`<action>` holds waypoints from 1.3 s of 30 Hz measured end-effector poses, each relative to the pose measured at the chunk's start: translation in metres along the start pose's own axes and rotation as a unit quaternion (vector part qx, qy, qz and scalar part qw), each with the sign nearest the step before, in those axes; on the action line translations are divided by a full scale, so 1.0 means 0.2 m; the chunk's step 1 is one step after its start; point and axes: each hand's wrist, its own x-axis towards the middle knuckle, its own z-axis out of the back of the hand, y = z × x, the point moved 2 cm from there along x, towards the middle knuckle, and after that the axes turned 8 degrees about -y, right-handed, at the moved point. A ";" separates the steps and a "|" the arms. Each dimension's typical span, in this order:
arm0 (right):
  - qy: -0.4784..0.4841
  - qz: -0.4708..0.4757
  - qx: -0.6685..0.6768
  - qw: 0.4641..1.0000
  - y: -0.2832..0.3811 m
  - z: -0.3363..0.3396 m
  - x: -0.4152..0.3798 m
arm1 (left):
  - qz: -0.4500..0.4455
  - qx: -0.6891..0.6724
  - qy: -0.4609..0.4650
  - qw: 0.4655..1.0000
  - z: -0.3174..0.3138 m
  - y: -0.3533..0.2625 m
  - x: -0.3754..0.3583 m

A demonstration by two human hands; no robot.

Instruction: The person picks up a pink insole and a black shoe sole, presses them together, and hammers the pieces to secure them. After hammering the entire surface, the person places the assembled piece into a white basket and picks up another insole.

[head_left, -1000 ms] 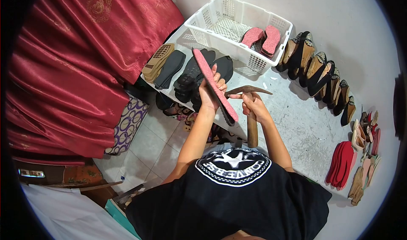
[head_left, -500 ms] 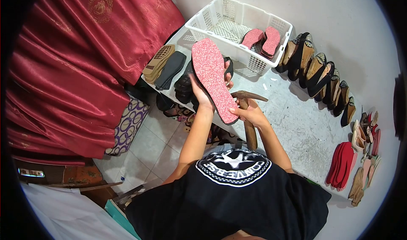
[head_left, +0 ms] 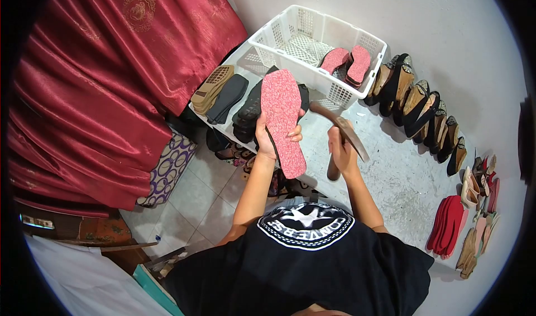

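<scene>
Pink sole (head_left: 283, 120) is what I have in view at the centre, held upright above the near edge of the table (head_left: 402, 176), its patterned face turned toward me. Going by size, I see the red curtain (head_left: 111, 81) filling the left side, then the white basket (head_left: 318, 48) at the far end of the table with two more pink soles inside. A row of finished shoes (head_left: 424, 115) lines the wall (dark and tan ones), and dark soles (head_left: 245, 109) lie stacked behind the one I hold. My left hand (head_left: 273, 134) is clamped around the pink sole at mid-length. My right hand (head_left: 340, 148) is closed on the wooden handle of a hammer (head_left: 341, 130), just beside the sole.
</scene>
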 end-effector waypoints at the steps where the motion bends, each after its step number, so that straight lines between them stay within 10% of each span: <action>1: -0.009 0.040 -0.008 0.999 0.05 0.01 0.02 | 0.009 -0.002 0.004 1.000 0.00 0.01 0.00; 6: 0.026 0.284 -0.078 0.955 0.24 -0.01 0.08 | 0.008 0.060 -0.035 0.998 -0.08 0.08 -0.03; 9: 0.125 0.122 -0.060 0.983 0.19 -0.11 0.07 | -0.034 0.084 -0.194 0.977 -0.10 0.11 -0.04; 26: 0.056 0.145 -0.016 0.988 0.32 -0.06 0.10 | 0.044 0.026 0.008 0.999 -0.11 0.12 -0.05; 35: 0.024 0.169 0.064 0.983 0.07 -0.11 -0.04 | -0.055 0.138 -0.081 0.986 -0.15 0.09 -0.04; 39: 0.114 0.221 -0.122 0.961 0.17 -0.10 -0.03 | -0.061 0.140 -0.166 0.974 -0.13 0.11 -0.06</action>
